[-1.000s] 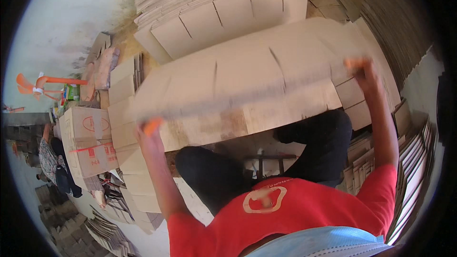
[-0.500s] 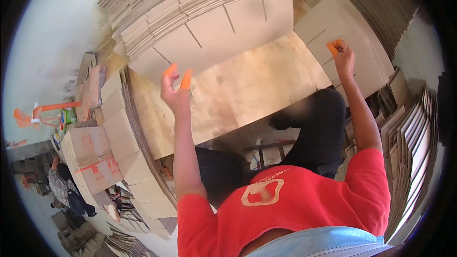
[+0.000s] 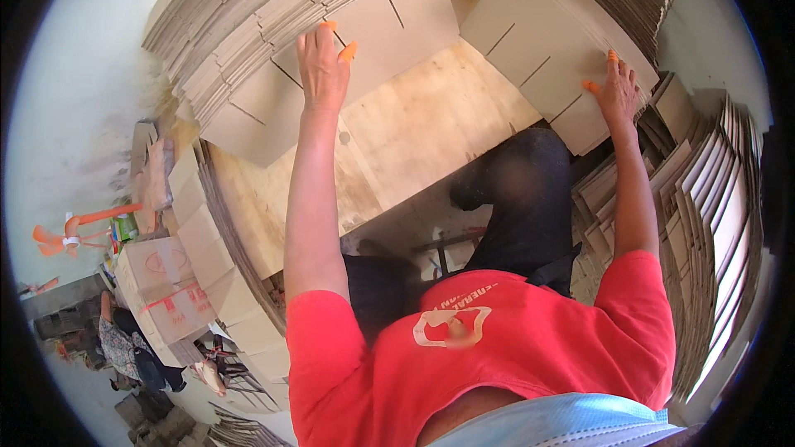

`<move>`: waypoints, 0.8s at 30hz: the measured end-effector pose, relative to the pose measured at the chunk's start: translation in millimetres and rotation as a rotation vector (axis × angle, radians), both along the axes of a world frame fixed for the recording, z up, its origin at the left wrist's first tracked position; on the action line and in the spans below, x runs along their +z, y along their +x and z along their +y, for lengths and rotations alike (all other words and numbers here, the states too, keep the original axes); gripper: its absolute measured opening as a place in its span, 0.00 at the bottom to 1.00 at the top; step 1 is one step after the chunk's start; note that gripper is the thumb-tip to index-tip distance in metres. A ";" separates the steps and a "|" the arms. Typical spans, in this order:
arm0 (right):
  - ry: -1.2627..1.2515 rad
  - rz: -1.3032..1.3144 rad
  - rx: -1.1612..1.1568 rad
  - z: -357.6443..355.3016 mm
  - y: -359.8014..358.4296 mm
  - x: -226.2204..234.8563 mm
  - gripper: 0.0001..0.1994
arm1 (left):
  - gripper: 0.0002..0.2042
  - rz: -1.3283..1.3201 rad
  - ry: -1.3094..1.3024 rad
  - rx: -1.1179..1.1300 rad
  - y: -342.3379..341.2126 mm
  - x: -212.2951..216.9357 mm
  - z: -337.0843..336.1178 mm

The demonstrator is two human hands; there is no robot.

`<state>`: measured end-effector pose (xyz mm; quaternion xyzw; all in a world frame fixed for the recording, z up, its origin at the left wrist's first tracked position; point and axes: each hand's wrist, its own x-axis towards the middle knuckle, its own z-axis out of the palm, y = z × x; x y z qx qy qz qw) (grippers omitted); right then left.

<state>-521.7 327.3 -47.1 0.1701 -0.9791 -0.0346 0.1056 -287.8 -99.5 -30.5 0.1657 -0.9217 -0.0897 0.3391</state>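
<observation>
Blue mask: the blue mask (image 3: pixel 571 420) lies at the lower edge, nearest the camera and well below both hands.
Clothing: the red shirt (image 3: pixel 522 348) covers the upper arms; dark trousers (image 3: pixel 526 207) show between and below the hands.
Left hand: the left hand (image 3: pixel 323 70) points away from the body, fingers extended, thumb apart; nothing is seen gripped. It overlaps the face of the slotted cardboard stack (image 3: pixel 422 21); contact cannot be confirmed.
Right hand: the right hand (image 3: pixel 618 95) is spread, thumb well clear of the forefinger, over the flat cardboard sheets (image 3: pixel 530 37), near their outer edge; whether it presses on them cannot be told.
Finger covers: orange finger covers (image 3: pixel 348 53) sit on the thumb and one finger of each hand.
Wooden board: the wooden board (image 3: pixel 414 149) spans the area between the hands and toward the body.
Leaning sheets: leaning cardboard sheets (image 3: pixel 704 215) stand below and outward of the right hand.
Left side: a cardboard pile (image 3: pixel 211 240) and a printed carton (image 3: pixel 171 290) stand outward of the left forearm.
Background, far left: an orange fan (image 3: pixel 62 237) and another person (image 3: pixel 124 348).
</observation>
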 end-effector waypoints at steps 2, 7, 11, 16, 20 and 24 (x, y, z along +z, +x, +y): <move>-0.030 0.006 0.024 4.0 -6.8 0.5 0.35 | 0.30 -0.042 -0.074 0.047 -6.6 8.2 0.8; -0.156 -0.163 0.100 26.6 -27.0 12.9 0.25 | 0.37 -0.253 -0.395 0.014 -27.2 -8.6 12.4; -0.296 -0.156 0.032 35.2 -19.4 18.6 0.23 | 0.31 -0.406 -0.354 -0.508 -28.1 -64.3 40.8; -0.530 -0.172 -0.030 46.4 -4.1 34.5 0.23 | 0.24 -0.643 -0.760 -0.247 -37.1 -105.4 19.1; -0.612 -0.118 0.023 42.7 4.7 40.5 0.17 | 0.25 -0.617 -0.963 -0.322 -39.7 -114.7 -14.9; -0.745 -0.376 -0.097 9.8 21.9 68.7 0.13 | 0.26 -0.789 -0.962 -0.349 -48.9 -108.2 -17.0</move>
